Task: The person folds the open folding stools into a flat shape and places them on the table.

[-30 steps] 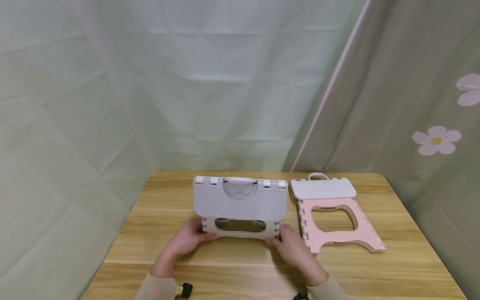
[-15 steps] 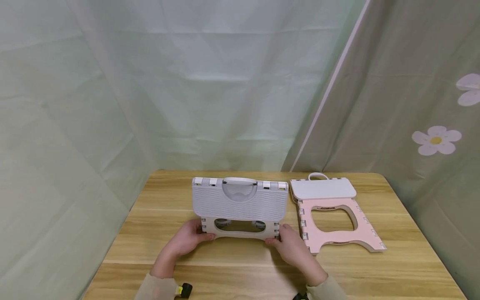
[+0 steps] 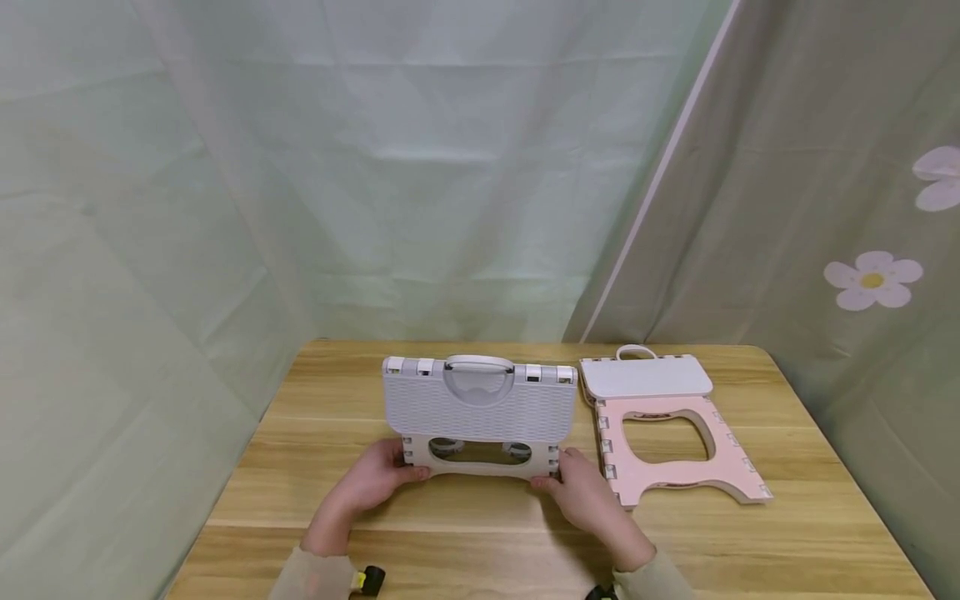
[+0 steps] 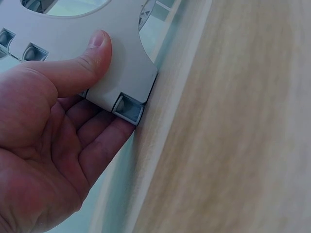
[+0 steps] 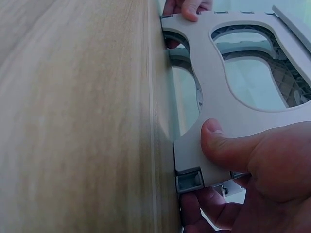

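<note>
A grey folding stool [image 3: 480,417] stands upright on the wooden table, its woven-textured seat panel hanging toward me with a carry handle along the top edge. My left hand [image 3: 375,477] grips the left side of its leg panel low down, thumb on the near face and fingers behind, as the left wrist view shows on the leg panel [image 4: 124,58]. On the opposite side my right hand [image 3: 583,493] holds the leg panel [image 5: 194,155] the same way, thumb in front. Through the oval opening, parts of the stool's rear side show.
To the right lies a pink folding stool [image 3: 678,479] with a white top and a loop handle, folded flat on the wooden table [image 3: 450,558]. A pale curtain [image 3: 450,208] hangs behind the table, and a flowered one [image 3: 787,208] hangs on the right.
The top edge of the grey stool has tipped slightly toward me and its rear parts show a little more through the opening. Both hands keep their places.
</note>
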`<action>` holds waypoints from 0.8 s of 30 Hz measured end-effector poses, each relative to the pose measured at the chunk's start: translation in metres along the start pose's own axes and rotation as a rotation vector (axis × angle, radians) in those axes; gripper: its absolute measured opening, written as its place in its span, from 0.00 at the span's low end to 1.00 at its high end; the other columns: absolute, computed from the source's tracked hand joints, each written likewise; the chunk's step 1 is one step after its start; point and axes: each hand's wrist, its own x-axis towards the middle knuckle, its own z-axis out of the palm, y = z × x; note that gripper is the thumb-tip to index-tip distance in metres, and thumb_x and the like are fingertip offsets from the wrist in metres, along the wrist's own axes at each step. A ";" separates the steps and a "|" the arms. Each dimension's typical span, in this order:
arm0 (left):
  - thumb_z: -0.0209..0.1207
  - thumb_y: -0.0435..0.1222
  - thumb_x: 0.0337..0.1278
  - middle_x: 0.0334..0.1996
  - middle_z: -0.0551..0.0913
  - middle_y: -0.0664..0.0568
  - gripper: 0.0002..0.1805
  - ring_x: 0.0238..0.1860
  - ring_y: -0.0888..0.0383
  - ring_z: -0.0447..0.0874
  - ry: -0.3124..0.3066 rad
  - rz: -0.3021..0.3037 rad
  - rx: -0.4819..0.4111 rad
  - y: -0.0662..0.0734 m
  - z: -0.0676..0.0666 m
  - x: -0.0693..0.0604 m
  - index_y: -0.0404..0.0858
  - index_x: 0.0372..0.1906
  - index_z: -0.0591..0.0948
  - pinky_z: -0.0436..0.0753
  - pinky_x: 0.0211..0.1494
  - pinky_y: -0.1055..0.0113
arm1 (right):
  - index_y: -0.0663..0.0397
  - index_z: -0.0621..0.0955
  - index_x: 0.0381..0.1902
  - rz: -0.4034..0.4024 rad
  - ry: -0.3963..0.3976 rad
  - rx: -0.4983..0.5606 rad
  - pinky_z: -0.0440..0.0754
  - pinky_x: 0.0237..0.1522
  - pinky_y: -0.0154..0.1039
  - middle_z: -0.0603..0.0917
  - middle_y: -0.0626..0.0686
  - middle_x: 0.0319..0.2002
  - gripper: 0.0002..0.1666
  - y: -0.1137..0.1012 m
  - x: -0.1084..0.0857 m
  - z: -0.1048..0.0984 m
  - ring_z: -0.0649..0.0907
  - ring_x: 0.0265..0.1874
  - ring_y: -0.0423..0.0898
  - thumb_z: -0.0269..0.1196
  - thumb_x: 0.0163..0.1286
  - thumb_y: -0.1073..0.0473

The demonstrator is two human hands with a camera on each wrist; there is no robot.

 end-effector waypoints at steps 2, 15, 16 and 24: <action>0.74 0.38 0.65 0.48 0.91 0.47 0.19 0.46 0.55 0.87 0.001 0.001 0.005 0.000 0.000 0.000 0.31 0.55 0.86 0.83 0.50 0.65 | 0.50 0.85 0.51 0.009 -0.009 0.010 0.82 0.46 0.52 0.82 0.51 0.41 0.21 0.000 0.000 0.000 0.82 0.42 0.47 0.74 0.69 0.43; 0.76 0.37 0.61 0.47 0.91 0.47 0.20 0.45 0.55 0.87 -0.004 0.019 -0.007 0.003 -0.003 0.000 0.31 0.53 0.86 0.84 0.48 0.65 | 0.52 0.87 0.49 -0.003 -0.023 0.087 0.82 0.50 0.54 0.86 0.53 0.43 0.20 0.001 0.002 -0.003 0.84 0.47 0.50 0.77 0.67 0.47; 0.77 0.37 0.60 0.47 0.91 0.46 0.21 0.45 0.54 0.87 -0.001 0.020 -0.004 0.004 -0.003 0.000 0.31 0.54 0.86 0.84 0.49 0.65 | 0.52 0.87 0.49 -0.001 -0.021 0.081 0.82 0.50 0.55 0.86 0.53 0.43 0.20 0.002 0.002 -0.003 0.84 0.47 0.50 0.77 0.67 0.47; 0.78 0.38 0.58 0.48 0.90 0.47 0.23 0.46 0.56 0.88 0.024 0.001 0.018 0.001 -0.003 0.003 0.32 0.55 0.86 0.84 0.51 0.64 | 0.53 0.86 0.47 0.009 -0.017 0.052 0.83 0.48 0.55 0.85 0.53 0.42 0.20 0.003 0.002 -0.003 0.84 0.44 0.49 0.77 0.67 0.46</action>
